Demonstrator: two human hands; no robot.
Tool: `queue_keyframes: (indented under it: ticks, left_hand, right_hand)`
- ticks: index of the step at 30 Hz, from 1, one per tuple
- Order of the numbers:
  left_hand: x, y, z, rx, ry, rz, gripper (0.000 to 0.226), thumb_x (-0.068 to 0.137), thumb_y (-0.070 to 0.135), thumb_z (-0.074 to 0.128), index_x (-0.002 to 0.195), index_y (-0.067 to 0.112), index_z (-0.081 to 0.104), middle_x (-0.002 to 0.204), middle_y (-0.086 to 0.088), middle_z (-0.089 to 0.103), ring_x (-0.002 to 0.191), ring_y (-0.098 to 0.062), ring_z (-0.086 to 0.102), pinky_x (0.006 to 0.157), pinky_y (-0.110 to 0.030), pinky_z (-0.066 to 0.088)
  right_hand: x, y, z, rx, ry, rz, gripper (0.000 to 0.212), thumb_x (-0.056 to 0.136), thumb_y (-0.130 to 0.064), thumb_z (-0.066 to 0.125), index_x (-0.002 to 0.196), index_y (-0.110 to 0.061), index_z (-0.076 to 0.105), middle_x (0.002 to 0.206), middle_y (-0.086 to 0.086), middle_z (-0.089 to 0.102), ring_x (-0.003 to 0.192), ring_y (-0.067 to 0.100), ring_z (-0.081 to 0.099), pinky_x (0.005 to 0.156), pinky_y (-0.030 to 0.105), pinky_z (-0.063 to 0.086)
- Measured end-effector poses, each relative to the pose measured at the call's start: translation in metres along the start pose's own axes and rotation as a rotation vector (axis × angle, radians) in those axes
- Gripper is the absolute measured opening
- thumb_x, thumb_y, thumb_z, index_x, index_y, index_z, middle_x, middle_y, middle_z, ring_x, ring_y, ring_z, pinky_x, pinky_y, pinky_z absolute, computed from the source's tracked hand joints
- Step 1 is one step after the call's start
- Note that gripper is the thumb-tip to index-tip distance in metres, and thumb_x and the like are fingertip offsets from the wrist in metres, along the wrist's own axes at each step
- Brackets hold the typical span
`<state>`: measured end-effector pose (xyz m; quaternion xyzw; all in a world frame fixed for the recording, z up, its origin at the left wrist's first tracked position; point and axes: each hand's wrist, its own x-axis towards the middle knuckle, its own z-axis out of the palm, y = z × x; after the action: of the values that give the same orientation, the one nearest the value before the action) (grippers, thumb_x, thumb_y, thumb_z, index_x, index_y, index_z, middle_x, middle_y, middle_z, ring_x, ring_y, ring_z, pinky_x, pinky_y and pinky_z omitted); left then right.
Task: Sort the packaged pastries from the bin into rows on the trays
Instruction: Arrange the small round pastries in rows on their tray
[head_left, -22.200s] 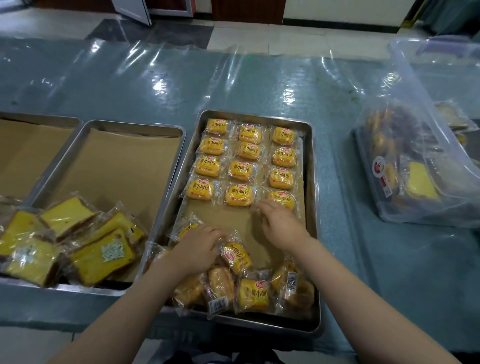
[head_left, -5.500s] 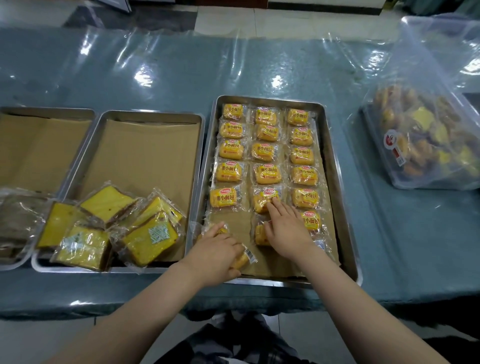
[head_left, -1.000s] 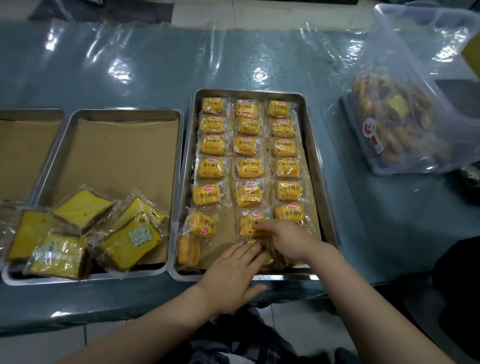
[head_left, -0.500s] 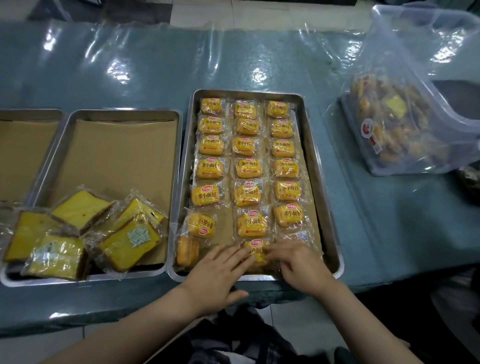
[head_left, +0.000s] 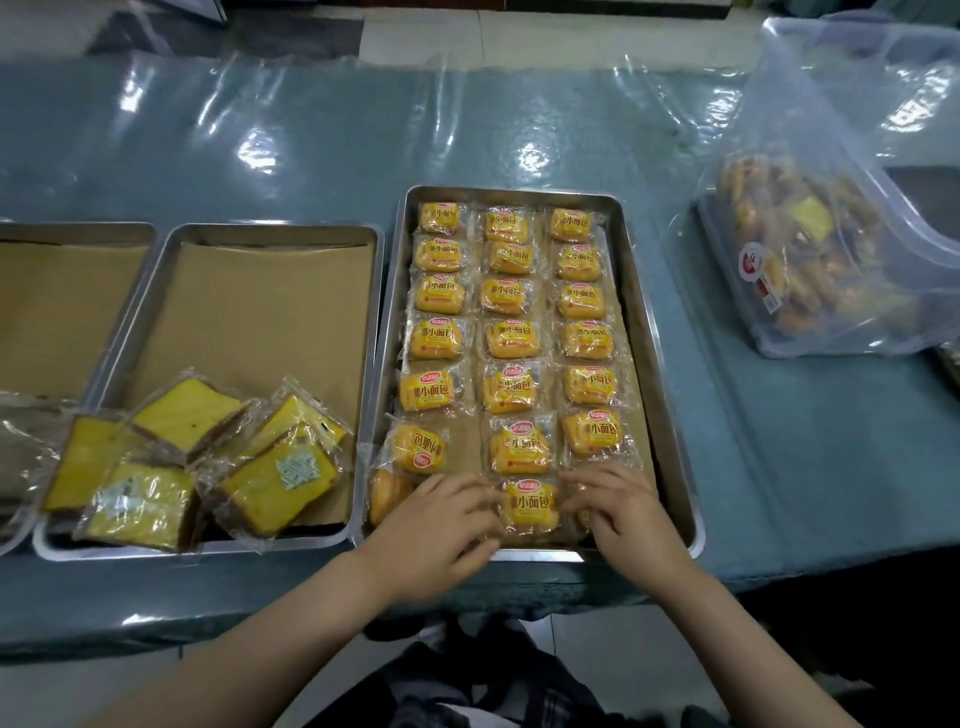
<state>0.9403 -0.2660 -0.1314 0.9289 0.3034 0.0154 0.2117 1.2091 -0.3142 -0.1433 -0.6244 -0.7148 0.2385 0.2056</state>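
In the head view a metal tray (head_left: 652, 332) lined with brown paper stands near the front edge of the bench (head_left: 322, 140), which is covered in clear plastic film. The tray holds small yellow packaged buns in three columns; the rows from its far end down are straight, while at its near left corner one turned bun (head_left: 418, 448) lies sideways and another pack (head_left: 387, 493) lies just below it, partly hidden by the left hand. At the tray's near edge, in the middle column, lies the front bun (head_left: 529, 506). The left hand (head_left: 436, 530) rests with its fingers stretched out and relaxed, fingertips touching the left side of that bun's wrapper; its grip is released, flat against the pack. The right hand (head_left: 623, 512) lies at the bun's right side with fingers loosely bent over the wrapper edge and over another pack beneath them; whether that grip is pinching or only pressing cannot be told. Left of the tray, touching it, a second tray (head_left: 171, 249) carries a loose heap of wrapped yellow cake slices (head_left: 270, 467) at its near end. Further left a third tray (head_left: 62, 234) shows in part. Right of the main tray, well apart, a clear plastic bin (head_left: 841, 234) holds mixed packaged pastries.
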Motion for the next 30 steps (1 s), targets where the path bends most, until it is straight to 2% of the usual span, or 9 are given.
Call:
queue_keyframes:
  ticks: [3, 7, 10, 15, 18, 21, 24, 26, 30]
  left_hand:
    - [-0.003, -0.010, -0.014, 0.024, 0.171, -0.052, 0.027, 0.094, 0.039, 0.042, 0.109, 0.033, 0.064, 0.123, 0.016, 0.059, 0.123, -0.007, 0.043, 0.107, -0.034, 0.033]
    - [-0.007, -0.037, -0.030, 0.162, 0.235, -0.254, 0.030, 0.087, 0.025, 0.059, 0.117, 0.027, 0.062, 0.132, 0.006, 0.055, 0.130, -0.017, 0.043, 0.110, -0.042, 0.033]
    - [-0.011, -0.056, -0.038, 0.189, 0.227, -0.363, 0.037, 0.089, 0.025, 0.058, 0.125, 0.024, 0.059, 0.138, 0.002, 0.053, 0.134, -0.021, 0.041, 0.111, -0.044, 0.032]
    - [-0.021, -0.065, -0.043, 0.146, 0.228, -0.426, 0.036, 0.095, 0.029, 0.051, 0.130, 0.022, 0.056, 0.131, 0.006, 0.059, 0.125, -0.015, 0.049, 0.108, -0.040, 0.032]
    - [-0.027, -0.062, -0.040, 0.145, 0.207, -0.433, 0.035, 0.096, 0.033, 0.047, 0.129, 0.026, 0.056, 0.125, 0.010, 0.060, 0.120, -0.012, 0.052, 0.109, -0.039, 0.033]
    - [-0.032, -0.058, -0.039, 0.128, 0.203, -0.453, 0.034, 0.097, 0.034, 0.046, 0.128, 0.029, 0.056, 0.120, 0.013, 0.061, 0.118, -0.010, 0.051, 0.109, -0.036, 0.029]
    - [-0.033, -0.054, -0.044, 0.090, 0.186, -0.439, 0.030, 0.098, 0.037, 0.043, 0.123, 0.033, 0.060, 0.108, 0.017, 0.065, 0.106, -0.007, 0.055, 0.106, -0.030, 0.027]
    - [-0.028, -0.053, -0.049, 0.019, 0.173, -0.411, 0.028, 0.099, 0.036, 0.042, 0.117, 0.036, 0.063, 0.099, 0.019, 0.066, 0.098, -0.005, 0.057, 0.103, -0.029, 0.031]
    - [-0.002, -0.065, -0.055, -0.032, 0.169, -0.440, 0.034, 0.100, 0.030, 0.039, 0.128, 0.030, 0.058, 0.123, 0.013, 0.062, 0.113, -0.008, 0.055, 0.105, -0.037, 0.039]
  right_hand:
    - [0.011, -0.011, 0.003, 0.034, 0.028, -0.005, 0.037, 0.081, 0.002, 0.058, 0.090, -0.029, 0.076, 0.116, -0.021, 0.064, 0.116, 0.008, 0.051, 0.101, 0.032, 0.037]
    - [0.029, -0.038, 0.013, 0.033, -0.036, -0.057, 0.033, 0.084, 0.001, 0.058, 0.096, -0.025, 0.076, 0.118, -0.014, 0.066, 0.117, 0.009, 0.050, 0.106, 0.032, 0.032]
    - [0.039, -0.064, 0.020, 0.004, -0.149, -0.100, 0.037, 0.088, -0.003, 0.055, 0.111, -0.026, 0.071, 0.122, -0.012, 0.064, 0.120, 0.008, 0.049, 0.109, 0.027, 0.027]
    - [0.048, -0.108, 0.041, 0.036, -0.322, -0.008, 0.057, 0.092, -0.008, 0.051, 0.144, -0.029, 0.042, 0.136, -0.002, 0.053, 0.127, 0.014, 0.044, 0.107, 0.026, 0.035]
    - [0.051, -0.121, 0.055, 0.092, -0.325, 0.072, 0.064, 0.094, -0.016, 0.053, 0.151, -0.031, 0.028, 0.136, 0.002, 0.052, 0.115, 0.015, 0.054, 0.097, 0.029, 0.046]
    - [0.055, -0.129, 0.063, 0.173, -0.288, 0.118, 0.060, 0.097, -0.021, 0.049, 0.152, -0.028, 0.024, 0.129, 0.004, 0.057, 0.098, 0.011, 0.056, 0.082, 0.024, 0.047]
    - [0.058, -0.129, 0.064, 0.202, -0.225, 0.135, 0.051, 0.101, -0.033, 0.043, 0.150, -0.025, 0.031, 0.135, 0.002, 0.055, 0.118, 0.016, 0.053, 0.096, 0.030, 0.045]
    - [0.059, -0.126, 0.065, 0.115, -0.207, 0.127, 0.050, 0.100, -0.047, 0.041, 0.144, -0.024, 0.040, 0.131, 0.000, 0.057, 0.120, 0.019, 0.051, 0.098, 0.035, 0.045]
    - [0.063, -0.127, 0.065, -0.210, -0.199, 0.082, 0.048, 0.093, -0.061, 0.041, 0.114, -0.020, 0.053, 0.106, 0.001, 0.062, 0.101, 0.020, 0.053, 0.086, 0.036, 0.047]
